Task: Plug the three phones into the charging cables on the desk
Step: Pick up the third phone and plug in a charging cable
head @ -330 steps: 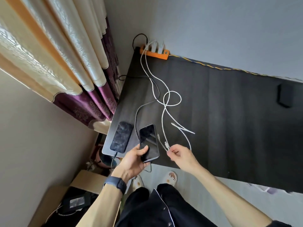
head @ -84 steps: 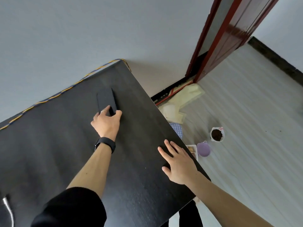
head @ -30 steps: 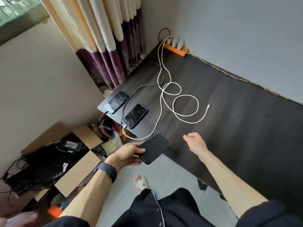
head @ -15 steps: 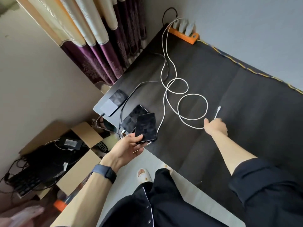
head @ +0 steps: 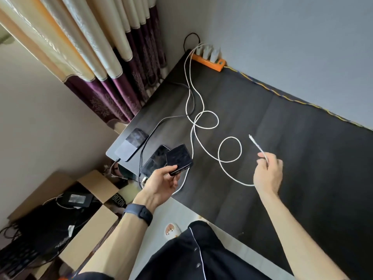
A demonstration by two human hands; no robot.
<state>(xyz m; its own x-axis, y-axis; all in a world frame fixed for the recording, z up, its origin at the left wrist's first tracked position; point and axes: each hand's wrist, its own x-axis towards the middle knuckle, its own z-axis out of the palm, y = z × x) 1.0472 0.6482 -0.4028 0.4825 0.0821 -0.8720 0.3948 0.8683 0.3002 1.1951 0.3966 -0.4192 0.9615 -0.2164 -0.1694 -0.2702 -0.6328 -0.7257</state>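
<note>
My left hand [head: 161, 184] holds a black phone [head: 178, 158] just above the desk's near left edge, its port end facing me. My right hand [head: 267, 174] pinches a white charging cable [head: 230, 158] near its free plug [head: 254, 141], lifted off the dark desk [head: 282, 122]. Two other phones lie on the desk: one at the left corner [head: 132, 143], one [head: 154, 161] partly under the held phone. Each has a cable running to its near end. The cables lead back to an orange power strip [head: 209, 60].
Curtains [head: 105, 63] hang beside the desk's left end. Open cardboard boxes [head: 66, 215] with black electronics and wires stand on the floor at the lower left. A yellow and blue cord [head: 292, 101] runs along the desk's back edge by the wall.
My right hand has taken hold of the white cable's free end and lifted it off the desk. My left hand has kept the black phone, tilting its port end toward me.
</note>
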